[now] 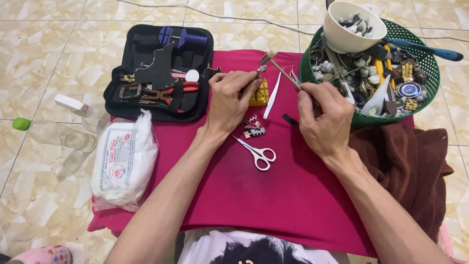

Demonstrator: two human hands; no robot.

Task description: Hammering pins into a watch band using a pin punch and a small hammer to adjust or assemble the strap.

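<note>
Now left hand (228, 100) grip pinches small pin over yellow holder block (260, 94); right hand (325, 115) grip holds small hammer (282, 72). Keep pin upright, tap light, fingers below hammer head.

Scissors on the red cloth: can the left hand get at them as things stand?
Probably yes. The scissors lie uncovered on the red cloth just below the left hand, nothing over them, but that hand is pinching something at the yellow block.

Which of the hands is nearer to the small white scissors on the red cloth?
Left. The left hand is just above and left of the scissors, its wrist close to the blade tips. The right hand is farther off, up and right.
</note>
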